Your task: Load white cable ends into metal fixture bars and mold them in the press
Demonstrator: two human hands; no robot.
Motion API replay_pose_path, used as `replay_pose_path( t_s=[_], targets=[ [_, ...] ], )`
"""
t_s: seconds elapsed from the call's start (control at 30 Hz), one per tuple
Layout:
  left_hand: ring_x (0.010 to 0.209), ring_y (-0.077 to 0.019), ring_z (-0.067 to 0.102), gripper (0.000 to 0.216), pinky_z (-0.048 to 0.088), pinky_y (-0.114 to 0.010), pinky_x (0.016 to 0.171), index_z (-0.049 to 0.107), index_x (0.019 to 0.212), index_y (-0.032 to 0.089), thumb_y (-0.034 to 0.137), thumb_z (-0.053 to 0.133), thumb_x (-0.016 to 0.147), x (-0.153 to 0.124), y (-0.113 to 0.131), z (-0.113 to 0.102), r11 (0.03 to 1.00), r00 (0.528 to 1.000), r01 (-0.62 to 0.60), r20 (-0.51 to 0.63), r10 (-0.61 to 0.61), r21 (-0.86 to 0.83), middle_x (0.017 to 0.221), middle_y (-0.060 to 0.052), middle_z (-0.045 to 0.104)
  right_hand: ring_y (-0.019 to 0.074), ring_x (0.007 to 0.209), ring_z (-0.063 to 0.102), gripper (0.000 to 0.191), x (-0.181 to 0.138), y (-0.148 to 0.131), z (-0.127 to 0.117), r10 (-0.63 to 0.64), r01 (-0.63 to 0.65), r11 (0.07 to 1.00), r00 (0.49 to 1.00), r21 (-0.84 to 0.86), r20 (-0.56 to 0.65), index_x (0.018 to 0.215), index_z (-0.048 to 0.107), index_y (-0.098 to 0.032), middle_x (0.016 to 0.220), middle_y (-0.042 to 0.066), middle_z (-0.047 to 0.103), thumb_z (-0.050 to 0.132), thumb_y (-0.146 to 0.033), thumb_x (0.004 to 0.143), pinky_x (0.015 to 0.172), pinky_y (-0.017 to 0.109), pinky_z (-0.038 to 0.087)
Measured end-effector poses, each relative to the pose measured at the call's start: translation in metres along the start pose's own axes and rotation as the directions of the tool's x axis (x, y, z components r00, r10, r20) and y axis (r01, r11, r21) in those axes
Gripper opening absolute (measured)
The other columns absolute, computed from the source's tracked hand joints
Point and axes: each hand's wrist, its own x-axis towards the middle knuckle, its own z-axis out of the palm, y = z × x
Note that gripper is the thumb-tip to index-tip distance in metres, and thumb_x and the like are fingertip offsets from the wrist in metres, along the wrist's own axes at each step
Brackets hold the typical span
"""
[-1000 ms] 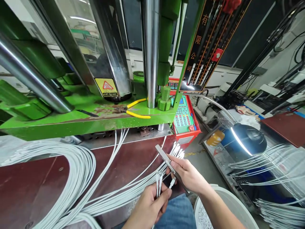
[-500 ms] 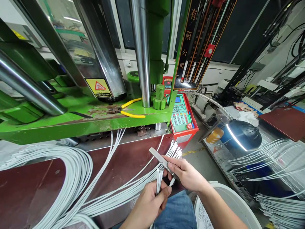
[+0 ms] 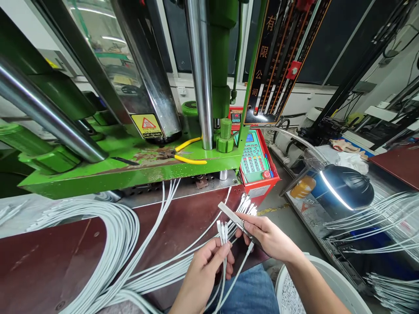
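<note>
Item: my left hand (image 3: 203, 272), fingers pinched on a few white cable ends (image 3: 222, 227), which now stand taller out of my grip than before, just beside the flat metal tool (image 3: 233, 215) clasped in my right hand (image 3: 270, 239), above the dark red bench (image 3: 65, 257).

A factory floor: green moulding press (image 3: 131, 161), control panel (image 3: 257, 159), cable bundles (image 3: 108, 235).

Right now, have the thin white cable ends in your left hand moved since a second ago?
Yes. The white cable ends rose slightly toward the fixed green machine base.
</note>
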Motion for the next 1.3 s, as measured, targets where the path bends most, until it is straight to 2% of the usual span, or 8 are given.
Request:
replay_pose_path(
  t_s=[0.1, 0.2, 0.4, 0.67, 0.77, 0.9, 1.1, 1.3],
  targets=[
    [0.049, -0.0065, 0.036, 0.037, 0.027, -0.022, 0.046, 0.048, 0.08, 0.011, 0.047, 0.055, 0.083, -0.001, 0.002, 0.002, 0.995, 0.998, 0.06, 0.021, -0.059, -0.076, 0.064, 0.0, 0.046, 0.0049, 0.062, 0.045, 0.054, 0.002, -0.002, 0.001, 0.029, -0.03, 0.996, 0.999, 0.084, 0.013, 0.136, 0.045, -0.018, 0.086, 0.004, 0.053, 0.039, -0.049, 0.092, 0.056, 0.018, 0.044],
    [0.046, -0.0053, 0.031, 0.038, 0.021, -0.021, 0.044, 0.045, 0.075, 0.011, 0.047, 0.057, 0.082, -0.002, -0.002, 0.004, 0.995, 0.995, 0.1, 0.029, -0.1, 0.0, 0.058, 0.001, 0.042, 0.0044, 0.058, 0.044, 0.056, 0.003, -0.007, 0.002, 0.056, -0.058, 0.991, 0.998, 0.119, 0.017, 0.136, 0.045, -0.014, 0.08, 0.004, 0.051, 0.04, -0.049, 0.091, 0.051, 0.017, 0.042],
    [0.044, -0.0061, 0.035, 0.046, 0.024, -0.021, 0.043, 0.047, 0.077, 0.011, 0.057, 0.051, 0.08, 0.003, -0.015, 0.0, 0.96, 0.997, 0.072, 0.005, -0.076, 0.27, 0.058, 0.001, 0.045, 0.004, 0.06, 0.044, 0.054, 0.004, -0.01, 0.004, 0.076, -0.085, 0.981, 0.996, 0.174, 0.056, 0.135, 0.045, -0.015, 0.089, 0.005, 0.052, 0.042, -0.046, 0.091, 0.049, 0.015, 0.04],
    [0.045, -0.0084, 0.038, 0.037, 0.027, -0.023, 0.046, 0.053, 0.076, 0.012, 0.047, 0.045, 0.083, -0.002, -0.008, 0.005, 0.873, 0.995, 0.04, -0.102, 0.011, 0.486, 0.061, -0.003, 0.052, 0.0047, 0.062, 0.044, 0.056, 0.004, -0.004, 0.006, 0.09, -0.098, 0.984, 0.994, 0.146, 0.063, 0.137, 0.044, -0.02, 0.091, 0.005, 0.053, 0.042, -0.05, 0.09, 0.049, 0.016, 0.042],
    [0.044, -0.0077, 0.037, 0.036, 0.026, -0.024, 0.045, 0.053, 0.077, 0.012, 0.046, 0.045, 0.083, -0.005, -0.004, 0.008, 0.876, 0.99, 0.054, -0.137, 0.014, 0.479, 0.064, -0.003, 0.053, 0.0044, 0.061, 0.043, 0.058, 0.004, -0.004, 0.007, 0.107, -0.117, 0.979, 0.992, 0.164, 0.065, 0.137, 0.044, -0.017, 0.091, 0.006, 0.052, 0.043, -0.05, 0.09, 0.049, 0.016, 0.042],
    [0.045, -0.0085, 0.039, 0.036, 0.027, -0.024, 0.047, 0.053, 0.076, 0.012, 0.045, 0.044, 0.084, -0.006, -0.003, 0.006, 0.869, 0.993, 0.044, -0.115, 0.015, 0.493, 0.062, -0.003, 0.054, 0.0049, 0.062, 0.043, 0.058, 0.005, -0.006, 0.009, 0.124, -0.134, 0.978, 0.99, 0.158, 0.069, 0.137, 0.044, -0.015, 0.091, 0.006, 0.053, 0.043, -0.049, 0.09, 0.049, 0.016, 0.041],
    [0.047, -0.009, 0.041, 0.038, 0.03, -0.024, 0.049, 0.053, 0.074, 0.012, 0.047, 0.043, 0.086, -0.002, -0.006, 0.0, 0.861, 0.996, 0.041, -0.091, 0.006, 0.507, 0.063, -0.004, 0.054, 0.0051, 0.064, 0.043, 0.054, 0.006, -0.004, 0.014, 0.083, -0.085, 0.992, 0.996, 0.094, 0.029, 0.138, 0.044, -0.019, 0.09, 0.004, 0.052, 0.04, -0.047, 0.092, 0.051, 0.016, 0.043],
    [0.045, -0.0089, 0.038, 0.042, 0.029, -0.022, 0.047, 0.048, 0.071, 0.013, 0.053, 0.046, 0.084, -0.003, -0.009, 0.002, 0.893, 0.996, 0.058, -0.084, -0.022, 0.447, 0.055, -0.001, 0.046, 0.0042, 0.063, 0.043, 0.052, 0.003, -0.011, 0.015, 0.073, -0.074, 0.997, 0.997, 0.02, 0.027, 0.14, 0.041, -0.021, 0.09, 0.004, 0.052, 0.037, -0.044, 0.094, 0.05, 0.014, 0.042]
  ],
)
